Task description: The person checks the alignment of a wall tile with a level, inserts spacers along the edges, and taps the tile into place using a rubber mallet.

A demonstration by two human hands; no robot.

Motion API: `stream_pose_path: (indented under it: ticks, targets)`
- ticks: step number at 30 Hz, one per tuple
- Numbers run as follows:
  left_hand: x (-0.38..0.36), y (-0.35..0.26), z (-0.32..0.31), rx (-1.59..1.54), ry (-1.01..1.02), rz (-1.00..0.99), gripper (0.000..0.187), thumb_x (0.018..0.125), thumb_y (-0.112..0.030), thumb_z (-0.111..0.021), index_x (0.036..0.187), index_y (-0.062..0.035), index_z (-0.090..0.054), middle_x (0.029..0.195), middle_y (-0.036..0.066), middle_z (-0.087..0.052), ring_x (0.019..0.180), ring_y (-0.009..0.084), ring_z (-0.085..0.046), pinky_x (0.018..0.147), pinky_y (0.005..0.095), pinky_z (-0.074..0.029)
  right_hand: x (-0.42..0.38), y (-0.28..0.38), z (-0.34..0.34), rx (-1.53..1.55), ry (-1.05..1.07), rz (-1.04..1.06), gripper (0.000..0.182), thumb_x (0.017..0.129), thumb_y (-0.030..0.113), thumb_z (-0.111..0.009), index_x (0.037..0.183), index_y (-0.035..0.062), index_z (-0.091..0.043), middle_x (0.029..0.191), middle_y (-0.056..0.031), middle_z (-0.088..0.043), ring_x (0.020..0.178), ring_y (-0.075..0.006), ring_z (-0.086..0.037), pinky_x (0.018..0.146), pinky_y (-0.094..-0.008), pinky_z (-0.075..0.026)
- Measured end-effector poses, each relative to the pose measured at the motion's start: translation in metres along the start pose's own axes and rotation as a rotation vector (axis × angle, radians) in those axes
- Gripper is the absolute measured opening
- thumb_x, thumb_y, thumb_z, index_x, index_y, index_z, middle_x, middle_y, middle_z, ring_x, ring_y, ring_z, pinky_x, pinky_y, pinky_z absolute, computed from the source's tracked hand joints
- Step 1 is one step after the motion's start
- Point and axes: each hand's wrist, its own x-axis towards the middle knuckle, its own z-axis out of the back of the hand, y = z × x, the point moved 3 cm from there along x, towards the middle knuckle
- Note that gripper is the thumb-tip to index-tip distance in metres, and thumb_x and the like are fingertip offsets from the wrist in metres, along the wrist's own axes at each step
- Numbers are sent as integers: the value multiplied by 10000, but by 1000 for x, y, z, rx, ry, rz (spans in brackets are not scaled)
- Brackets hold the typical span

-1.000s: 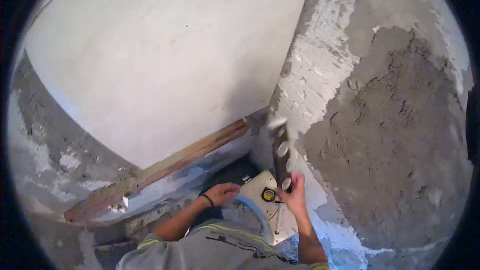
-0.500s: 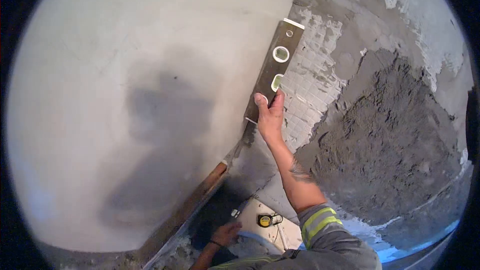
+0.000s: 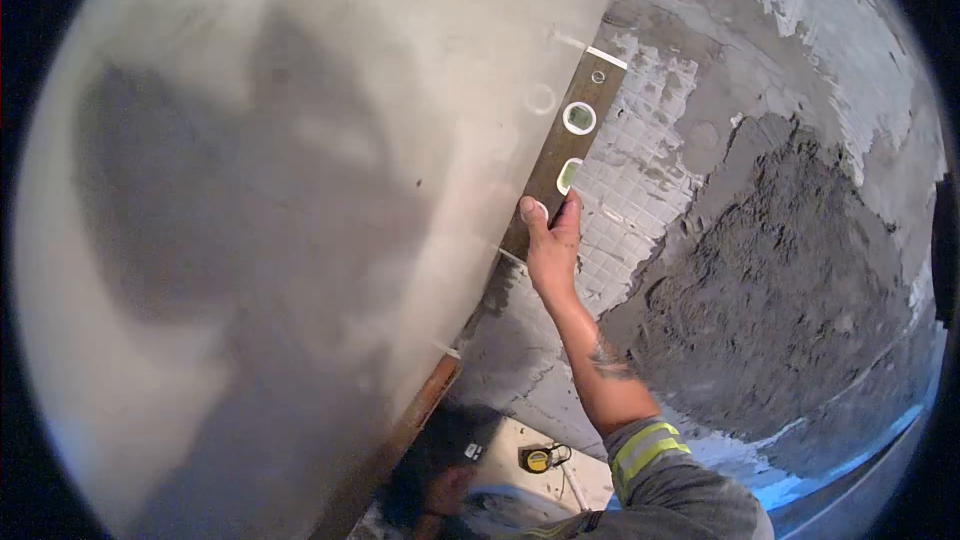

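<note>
My right hand [image 3: 553,250] grips the lower end of a dark spirit level [image 3: 566,140] with white end edges and green vials. The level lies slanted along the right edge of a large pale panel [image 3: 480,70], and its reflection shows faintly in the panel's surface. Thumb and fingers close around the level near its lowest vial. In the dark area at the bottom, my left hand [image 3: 450,490] is shadowed and blurred, close to the panel's lower edge; its fingers cannot be made out.
A wall with wet grey mortar [image 3: 770,280] stands to the right, with a grid-marked patch of whitish adhesive [image 3: 630,190] beside the level. A yellow and black tape measure [image 3: 538,459] rests on a pale surface below. A brown strip [image 3: 428,402] runs along the panel's lower edge.
The view has shifted, and the shadow on the panel is larger and further left. The level stays in my right hand at the panel's edge. My left hand now sits in deeper shadow.
</note>
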Motion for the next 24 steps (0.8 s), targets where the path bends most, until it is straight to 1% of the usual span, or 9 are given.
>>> stream_pose_path:
  ticks: [1,3,5,7,9,10,12,16,24]
  targets:
    - [-3,11,-1,9,2,-6,329,967,-281,-584,1198,-54,-644,1199,118,-662,1137,226,-611,1007,348,-455,-1,1,-1,15,1,3,438,939,185,-653,1277,25,-425,1153,-54,-586,1024,-132,-546,929,-298,-442]
    - [-6,31,-4,-247,-71,9,308,970,-262,-583,1193,-60,-648,1210,109,-657,1137,223,-609,1010,344,-454,-1,4,-1,20,8,-8,444,939,186,-653,1283,26,-422,1158,-55,-584,1028,-131,-544,931,-298,-442]
    - [-3,37,-2,-282,-60,22,305,973,-258,-579,1197,-63,-647,1197,99,-662,1128,224,-613,1012,343,-454,1,2,2,21,14,-16,450,939,188,-653,1289,28,-419,1163,-56,-581,1032,-130,-542,932,-298,-441]
    - [0,56,0,-320,-50,39,303,976,-255,-574,1200,-66,-646,1184,90,-667,1119,224,-617,1013,342,-455,3,-5,5,-122,9,-18,475,932,169,-652,1310,10,-412,1150,-84,-583,1042,-155,-548,938,-303,-438]
    - [5,92,0,-199,-98,-159,311,969,-277,-586,1177,-56,-657,1147,82,-679,1096,228,-626,1003,343,-462,2,-3,3,-61,5,-6,474,931,173,-654,1307,8,-417,1148,-86,-583,1041,-158,-550,939,-305,-439]
    - [7,107,0,-190,-94,-162,311,969,-277,-586,1177,-56,-657,1147,82,-679,1096,228,-626,1003,343,-462,1,-2,1,0,5,2,473,929,178,-656,1303,6,-422,1147,-89,-583,1040,-161,-553,940,-307,-440]
    - [13,125,-1,-435,-79,-195,332,965,-306,-591,1151,-39,-662,1113,88,-689,1080,230,-632,989,348,-468,2,-2,2,-42,6,34,461,937,178,-650,1302,17,-420,1160,-66,-579,1043,-140,-543,941,-296,-437]
    - [13,86,7,-328,-114,-75,332,965,-303,-591,1153,-38,-660,1117,92,-688,1082,231,-631,988,350,-468,1,-2,3,-54,15,17,451,941,180,-651,1299,28,-424,1174,-46,-578,1052,-119,-532,945,-288,-433]
    - [17,58,13,-271,-127,-32,331,965,-297,-590,1158,-37,-657,1126,101,-685,1087,235,-631,986,354,-469,3,-4,4,-47,13,37,448,937,171,-656,1295,27,-428,1163,-46,-582,1027,-115,-541,928,-282,-443]
